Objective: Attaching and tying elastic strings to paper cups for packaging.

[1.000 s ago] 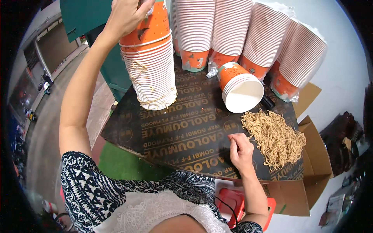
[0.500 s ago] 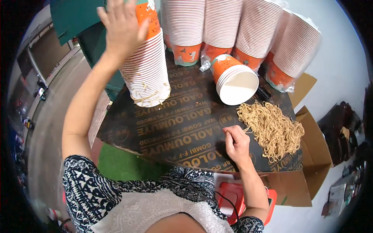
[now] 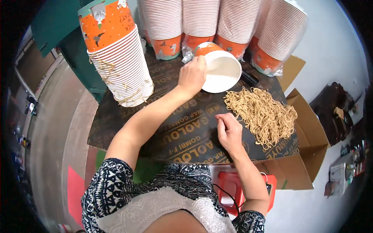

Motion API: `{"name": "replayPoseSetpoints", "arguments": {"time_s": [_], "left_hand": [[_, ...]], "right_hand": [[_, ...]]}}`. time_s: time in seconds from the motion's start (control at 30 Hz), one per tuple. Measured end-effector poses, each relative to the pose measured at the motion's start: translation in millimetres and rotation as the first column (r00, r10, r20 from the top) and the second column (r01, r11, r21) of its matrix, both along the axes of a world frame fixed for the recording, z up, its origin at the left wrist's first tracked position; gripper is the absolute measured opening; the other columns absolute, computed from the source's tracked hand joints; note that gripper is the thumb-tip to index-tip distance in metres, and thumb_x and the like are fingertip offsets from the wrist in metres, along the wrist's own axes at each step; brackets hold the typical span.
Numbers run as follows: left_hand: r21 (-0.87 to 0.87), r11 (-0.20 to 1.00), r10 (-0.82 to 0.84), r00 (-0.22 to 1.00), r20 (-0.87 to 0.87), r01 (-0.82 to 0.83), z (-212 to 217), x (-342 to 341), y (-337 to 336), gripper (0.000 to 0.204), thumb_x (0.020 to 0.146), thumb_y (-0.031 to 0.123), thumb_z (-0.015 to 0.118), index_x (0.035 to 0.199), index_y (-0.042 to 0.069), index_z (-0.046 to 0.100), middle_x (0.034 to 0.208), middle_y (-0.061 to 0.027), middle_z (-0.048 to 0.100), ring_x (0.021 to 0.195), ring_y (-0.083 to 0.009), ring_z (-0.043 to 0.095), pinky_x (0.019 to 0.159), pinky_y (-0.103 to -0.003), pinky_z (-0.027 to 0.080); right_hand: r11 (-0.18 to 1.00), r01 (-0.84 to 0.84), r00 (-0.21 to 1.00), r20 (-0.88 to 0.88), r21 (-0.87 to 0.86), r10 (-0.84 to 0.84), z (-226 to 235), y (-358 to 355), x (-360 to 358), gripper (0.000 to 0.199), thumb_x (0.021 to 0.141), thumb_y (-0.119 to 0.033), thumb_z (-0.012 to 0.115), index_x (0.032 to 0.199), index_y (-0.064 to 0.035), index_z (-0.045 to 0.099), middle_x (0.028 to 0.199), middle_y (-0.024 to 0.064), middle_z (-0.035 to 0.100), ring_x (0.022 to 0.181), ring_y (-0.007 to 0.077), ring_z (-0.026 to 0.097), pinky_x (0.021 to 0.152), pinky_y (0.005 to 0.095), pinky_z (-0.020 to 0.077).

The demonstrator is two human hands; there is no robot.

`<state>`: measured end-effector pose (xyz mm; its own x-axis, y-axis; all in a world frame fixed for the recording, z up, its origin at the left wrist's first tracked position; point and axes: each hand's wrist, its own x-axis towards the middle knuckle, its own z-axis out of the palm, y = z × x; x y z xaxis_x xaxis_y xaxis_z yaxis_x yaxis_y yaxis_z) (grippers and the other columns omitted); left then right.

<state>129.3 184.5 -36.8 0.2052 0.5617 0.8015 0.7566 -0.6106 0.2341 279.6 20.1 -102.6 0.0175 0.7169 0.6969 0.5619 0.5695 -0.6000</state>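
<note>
Far L, a tall upside-down stack of orange paper tubs [image 3: 120,66] stands on the desk [image 3: 186,134], tan bits stuck to its rims; it prob. tips easily, so elbows best stay clear. Mid-desk, the L hand [image 3: 192,77] is at the L rim of a lying paper tub [image 3: 223,72], mouth facing the person; fingertips hidden, so can't tell if those fingers grip. A light pinch on the rim alone would be best, b/c thin paper creases. The R hand [image 3: 230,131] is nr the desk's front edge, fingers curled in, nothing visible in them; it could usefully steady the tub's R side. Just R, a heap of tan noodle-like strands [image 3: 264,116] lies loose; rims should stay off it.
</note>
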Motion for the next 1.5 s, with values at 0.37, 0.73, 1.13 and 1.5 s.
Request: {"name": "replayPoseSetpoints", "arguments": {"time_s": [0.37, 0.73, 1.13, 1.5], "left_hand": [[0.027, 0.999, 0.025, 0.979, 0.202, -0.032, -20, -43, 35, 0.020, 0.083, 0.010, 0.070, 0.095, 0.002, 0.056, 0.089, -0.0166, 0.062, 0.080, -0.0357, 0.065, 0.070, -0.045, 0.051], [-0.099, 0.995, 0.055, 0.957, 0.285, -0.028, -34, -43, 16, 0.014, 0.081, 0.006, 0.066, 0.089, 0.002, 0.056, 0.086, -0.0182, 0.062, 0.080, -0.0400, 0.063, 0.070, -0.048, 0.050], [-0.206, 0.978, 0.063, 0.971, 0.229, -0.015, -16, -38, 2, 0.014, 0.079, 0.007, 0.063, 0.088, 0.002, 0.054, 0.074, -0.0214, 0.065, 0.074, -0.0430, 0.065, 0.068, -0.051, 0.051], [-0.229, 0.973, 0.033, 0.991, 0.130, -0.002, -9, -42, 2, 0.022, 0.077, 0.018, 0.063, 0.068, 0.000, 0.053, 0.063, -0.0218, 0.058, 0.066, -0.0410, 0.063, 0.061, -0.048, 0.048]], "right_hand": [[0.980, -0.009, 0.997, -0.076, -0.199, -0.006, 15, 1, -4, 0.009, 0.087, 0.001, 0.060, 0.094, 0.0012, 0.066, 0.080, 0.0151, 0.063, 0.067, 0.0268, 0.062, 0.062, 0.0342, 0.0490], [0.945, 0.104, 0.983, -0.110, -0.311, -0.145, 9, 82, 33, 0.052, 0.089, -0.004, 0.061, 0.136, 0.0034, 0.042, 0.125, 0.0203, 0.052, 0.109, 0.0296, 0.059, 0.090, 0.0367, 0.0513], [0.890, -0.356, 0.858, -0.478, -0.286, 0.190, -2, 90, 41, 0.060, 0.090, 0.003, 0.056, 0.145, 0.0030, 0.033, 0.140, 0.0135, 0.048, 0.129, 0.0227, 0.049, 0.108, 0.0362, 0.0394], [0.807, -0.563, 0.640, -0.711, -0.176, 0.291, 4, 81, 40, 0.061, 0.086, -0.008, 0.061, 0.141, 0.0004, 0.035, 0.155, 0.0165, 0.029, 0.139, 0.0259, 0.038, 0.114, 0.0370, 0.0311]]}}
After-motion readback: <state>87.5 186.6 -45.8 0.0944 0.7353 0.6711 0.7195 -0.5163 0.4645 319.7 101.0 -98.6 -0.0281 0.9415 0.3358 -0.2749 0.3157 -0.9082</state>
